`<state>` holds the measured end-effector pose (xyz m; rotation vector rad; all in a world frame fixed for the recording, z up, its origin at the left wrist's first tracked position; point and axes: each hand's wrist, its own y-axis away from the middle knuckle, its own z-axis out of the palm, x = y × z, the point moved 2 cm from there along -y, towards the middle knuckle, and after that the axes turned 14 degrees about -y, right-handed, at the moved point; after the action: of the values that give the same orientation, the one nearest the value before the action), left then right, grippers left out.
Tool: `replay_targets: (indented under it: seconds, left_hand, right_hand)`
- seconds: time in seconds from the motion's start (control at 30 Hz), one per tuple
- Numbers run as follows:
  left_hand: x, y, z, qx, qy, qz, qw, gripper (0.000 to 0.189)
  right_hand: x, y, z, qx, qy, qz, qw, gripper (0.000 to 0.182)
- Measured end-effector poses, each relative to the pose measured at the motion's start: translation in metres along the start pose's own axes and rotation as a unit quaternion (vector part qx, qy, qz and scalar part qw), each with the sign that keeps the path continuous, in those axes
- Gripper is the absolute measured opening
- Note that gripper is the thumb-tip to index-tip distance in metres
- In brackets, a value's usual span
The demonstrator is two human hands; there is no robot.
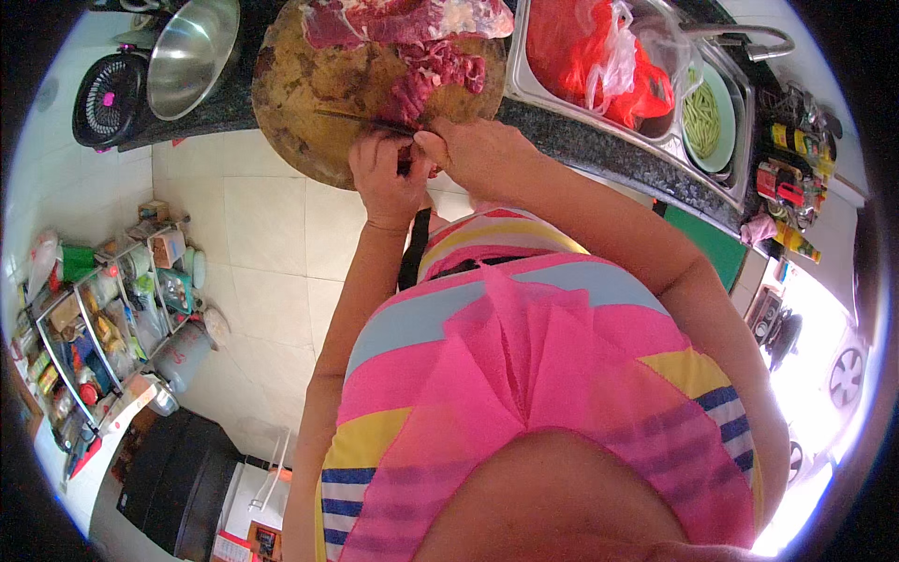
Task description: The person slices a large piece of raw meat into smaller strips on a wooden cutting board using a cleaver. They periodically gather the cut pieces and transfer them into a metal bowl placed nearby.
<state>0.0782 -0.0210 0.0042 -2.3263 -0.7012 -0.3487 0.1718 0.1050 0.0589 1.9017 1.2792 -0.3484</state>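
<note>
A round wooden chopping board point(302, 84) lies on the counter before me. My right hand point(481, 151) is closed around the handle end of a knife point(351, 118), its dark blade pointing left across the board's near part. At the board's near edge, my left hand point(385, 168) has its fingers curled around a piece of raw meat that is mostly hidden; a red bit shows between the two hands. Just beyond the blade lies a heap of cut raw meat strips point(439, 70). Farther back rests a large slab of raw red meat with pale fat point(407, 21).
To the right, a steel sink point(518, 77) holds red plastic bags point(635, 91) and a bowl of green beans point(702, 123), below a faucet point(769, 49). A steel basin point(193, 60) and a small black fan point(109, 102) stand left. A loaded rack point(105, 323) is at the lower left.
</note>
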Motion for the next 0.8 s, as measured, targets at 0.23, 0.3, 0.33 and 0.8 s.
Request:
replay_targets:
  seconds: [0.23,0.3,0.33,0.8]
  left_hand:
    - [-0.002,0.001,-0.004,-0.009,-0.006,0.010,1.000,0.019]
    - [-0.003,-0.002,-0.005,-0.027,-0.004,0.016,1.000,0.020]
    - [-0.003,-0.003,-0.005,-0.057,-0.005,0.002,0.998,0.022]
    - [0.004,-0.091,0.030,-0.247,-0.047,-0.041,0.967,0.079]
  right_hand:
    - [-0.001,0.039,-0.051,0.058,-0.031,0.103,0.992,0.044]
    - [0.008,0.040,-0.056,0.120,-0.061,0.098,0.986,0.043]
    - [0.012,0.039,-0.057,0.133,-0.076,0.099,0.983,0.041]
    - [0.078,0.091,-0.031,0.207,-0.554,0.135,0.795,0.057]
